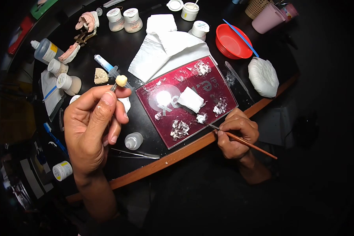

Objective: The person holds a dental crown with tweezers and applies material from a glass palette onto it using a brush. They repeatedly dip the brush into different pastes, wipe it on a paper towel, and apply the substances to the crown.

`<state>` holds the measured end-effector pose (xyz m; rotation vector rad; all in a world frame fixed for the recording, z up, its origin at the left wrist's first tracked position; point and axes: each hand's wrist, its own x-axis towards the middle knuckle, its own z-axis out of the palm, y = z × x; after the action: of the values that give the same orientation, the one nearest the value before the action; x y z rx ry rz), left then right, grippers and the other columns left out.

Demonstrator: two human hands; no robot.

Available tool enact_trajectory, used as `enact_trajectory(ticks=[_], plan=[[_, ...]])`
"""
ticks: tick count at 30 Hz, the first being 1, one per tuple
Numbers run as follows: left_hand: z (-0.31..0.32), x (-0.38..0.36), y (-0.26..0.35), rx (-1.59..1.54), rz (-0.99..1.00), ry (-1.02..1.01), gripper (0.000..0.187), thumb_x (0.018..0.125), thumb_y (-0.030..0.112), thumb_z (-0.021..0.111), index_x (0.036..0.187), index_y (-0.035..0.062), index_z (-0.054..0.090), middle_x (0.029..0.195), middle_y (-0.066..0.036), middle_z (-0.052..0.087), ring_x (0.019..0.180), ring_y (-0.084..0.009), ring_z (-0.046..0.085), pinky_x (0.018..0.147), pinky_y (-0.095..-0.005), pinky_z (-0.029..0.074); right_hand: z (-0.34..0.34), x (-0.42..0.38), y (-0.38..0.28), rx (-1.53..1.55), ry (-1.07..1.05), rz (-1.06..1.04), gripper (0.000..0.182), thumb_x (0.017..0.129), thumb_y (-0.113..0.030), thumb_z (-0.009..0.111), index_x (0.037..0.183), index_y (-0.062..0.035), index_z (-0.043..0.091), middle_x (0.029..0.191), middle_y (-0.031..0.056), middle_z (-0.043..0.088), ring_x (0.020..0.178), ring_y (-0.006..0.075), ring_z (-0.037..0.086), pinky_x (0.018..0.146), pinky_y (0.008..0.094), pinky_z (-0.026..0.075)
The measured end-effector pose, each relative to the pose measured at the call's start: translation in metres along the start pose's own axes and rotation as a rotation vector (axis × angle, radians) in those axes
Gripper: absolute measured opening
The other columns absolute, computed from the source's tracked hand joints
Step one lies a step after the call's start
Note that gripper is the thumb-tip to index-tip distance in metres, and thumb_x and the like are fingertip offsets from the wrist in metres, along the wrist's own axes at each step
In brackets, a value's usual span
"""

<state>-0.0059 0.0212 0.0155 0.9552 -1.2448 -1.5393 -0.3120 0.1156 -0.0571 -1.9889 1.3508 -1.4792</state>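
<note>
Left hand (92,122): raised, half curled, thumb and fingertips closed on a slim metal holder (113,88); at its end, a pale yellow, tooth-like crown (121,81), held above the table, left of the slab. Right hand (238,131): closed in a pen grip near the front of a fine brush (252,146) with a reddish-brown handle, its tip at a small white mound (201,118). Maroon mixing slab (161,126): bears that mound, other white smears and a folded white pad (191,100) just beside it. Handling, by judgement: a light touch suits so fine a tip, lifting a small amount from the mound's edge, clear of the pad; a firm but gentle pinch on the holder would steady the crown, fingers off its surface.
</note>
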Motion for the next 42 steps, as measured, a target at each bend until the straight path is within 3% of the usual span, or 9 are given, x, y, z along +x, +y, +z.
enact_trajectory(ticks=[16, 22, 32, 42], plan=[[-0.001, 0.0, -0.002, -0.015, 0.001, 0.002, 0.032, 0.112, 0.017, 0.057, 0.12, -0.0119, 0.069, 0.077, -0.007, 0.067, 0.05, -0.0016, 0.045, 0.047, -0.0176, 0.031, 0.001, 0.0, 0.0, -0.003, 0.008, 0.006, 0.013, 0.067, 0.004, 0.072, 0.076, -0.0045, 0.068, 0.069, 0.0043, 0.069, 0.062, 0.0173, 0.061, 0.059, 0.0288, 0.048], [-0.004, 0.001, -0.004, 0.056, 0.009, -0.041, 0.036, 0.115, 0.022, 0.051, 0.122, -0.0097, 0.065, 0.08, -0.007, 0.063, 0.049, -0.0016, 0.042, 0.045, -0.0175, 0.03, 0.002, 0.001, 0.0, -0.006, 0.0, -0.008, 0.014, 0.067, 0.005, 0.072, 0.077, -0.0041, 0.068, 0.069, 0.0047, 0.069, 0.062, 0.0172, 0.062, 0.059, 0.0286, 0.049], [0.001, 0.0, -0.003, -0.055, 0.0, -0.006, 0.031, 0.112, 0.017, 0.058, 0.119, -0.0108, 0.07, 0.079, -0.008, 0.068, 0.051, -0.0022, 0.046, 0.047, -0.0169, 0.032, -0.001, 0.001, -0.004, 0.049, 0.009, -0.004, 0.014, 0.072, 0.005, 0.071, 0.085, -0.0018, 0.07, 0.071, 0.0062, 0.071, 0.065, 0.017, 0.063, 0.061, 0.0284, 0.049], [-0.003, -0.003, -0.004, -0.201, 0.131, -0.078, 0.032, 0.111, 0.017, 0.057, 0.122, -0.0105, 0.069, 0.084, -0.009, 0.069, 0.06, -0.0044, 0.052, 0.055, -0.017, 0.04, 0.047, 0.091, -0.054, 0.337, 0.102, -0.343, 0.02, 0.083, 0.002, 0.072, 0.103, 0.0014, 0.073, 0.088, 0.0133, 0.076, 0.077, 0.0237, 0.064, 0.074, 0.0352, 0.052]])
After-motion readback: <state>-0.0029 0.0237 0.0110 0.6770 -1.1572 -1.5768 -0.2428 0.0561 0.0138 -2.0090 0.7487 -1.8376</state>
